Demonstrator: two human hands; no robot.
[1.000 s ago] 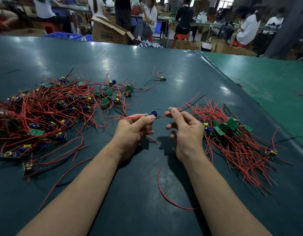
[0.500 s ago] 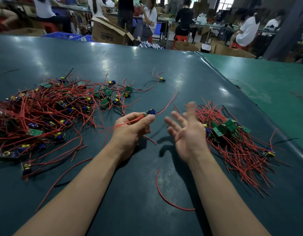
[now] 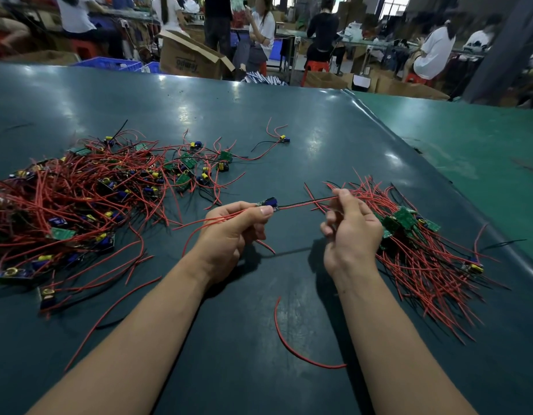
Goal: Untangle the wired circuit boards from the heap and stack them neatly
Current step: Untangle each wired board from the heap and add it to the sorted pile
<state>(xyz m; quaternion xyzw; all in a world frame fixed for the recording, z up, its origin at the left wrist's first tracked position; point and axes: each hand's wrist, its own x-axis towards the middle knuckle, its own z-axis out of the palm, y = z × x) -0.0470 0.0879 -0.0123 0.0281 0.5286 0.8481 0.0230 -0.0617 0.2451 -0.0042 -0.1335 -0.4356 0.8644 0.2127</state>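
1. The left hand (image 3: 229, 232) pinches a small circuit board (image 3: 268, 204) between thumb and forefinger, above the middle of the dark green desk (image 3: 319, 130). The board is tiny and narrow, with a blue component on top; red wires trail from it back across the left hand.
2. A black wire and a red wire run from the board to the right hand (image 3: 352, 232), whose thumb and fingertips pinch them near the far ends, pulling them fairly straight.
3. The tangled heap (image 3: 79, 199) spreads over the left side of the desk: a mass of red wires with green boards and blue and yellow components mixed in.
4. Just beyond the right hand lies the sorted pile (image 3: 418, 244), green boards bunched together and their red wires fanned towards the near right.
5. One loose red wire (image 3: 292, 348) curves on the desk between the forearms.
6. A single wired board (image 3: 284, 139) lies apart, farther back.
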